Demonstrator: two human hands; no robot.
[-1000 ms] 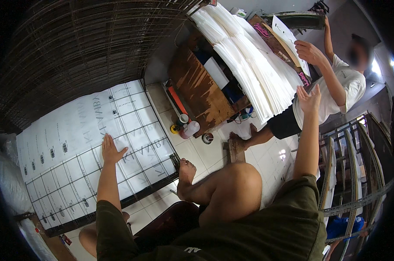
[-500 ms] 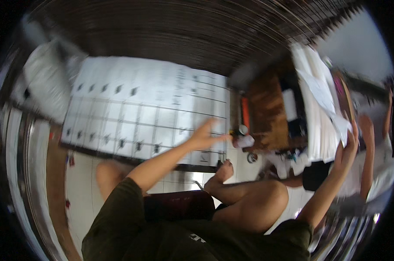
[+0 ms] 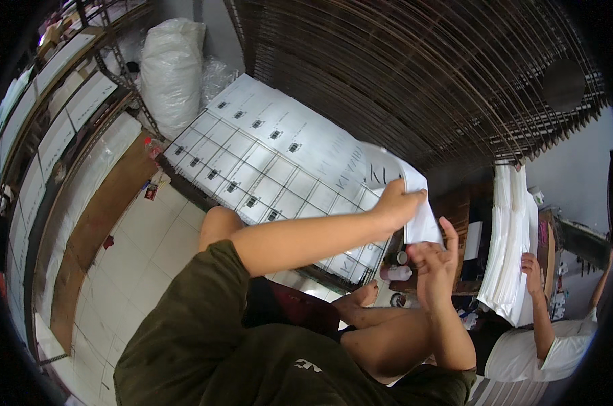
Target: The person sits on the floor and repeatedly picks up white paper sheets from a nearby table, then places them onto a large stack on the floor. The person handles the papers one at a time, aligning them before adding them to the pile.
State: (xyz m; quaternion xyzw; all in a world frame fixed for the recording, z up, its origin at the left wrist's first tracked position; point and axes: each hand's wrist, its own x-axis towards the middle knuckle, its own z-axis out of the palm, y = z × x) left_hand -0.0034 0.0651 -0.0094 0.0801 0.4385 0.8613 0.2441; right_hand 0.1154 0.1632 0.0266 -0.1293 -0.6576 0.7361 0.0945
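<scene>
A flat white sheet [image 3: 421,220], perhaps a plastic bag, hangs from my left hand [image 3: 394,203], whose thumb and fingers pinch its upper part. Its top end curls over the right side of a wire rack [image 3: 299,199] covered with white printed pieces. At the sheet's lower end is my right hand [image 3: 436,271], palm up, index finger raised and fingers apart; the fingertips touch or nearly touch the edge. Further right stands a thick stack of similar white sheets [image 3: 506,237].
Many raised wire racks [image 3: 414,74] lean overhead. A co-worker's hand [image 3: 533,271] rests by the white stack. Below the rack's right corner stands a small pinkish container [image 3: 395,273]. Shelves [image 3: 69,135] with white sheets line the left, beside a bulky clear plastic bag [image 3: 174,74].
My right hand has come inward from the stack with a white sheet. My left hand has moved right and taken hold of it. The head view has turned.
</scene>
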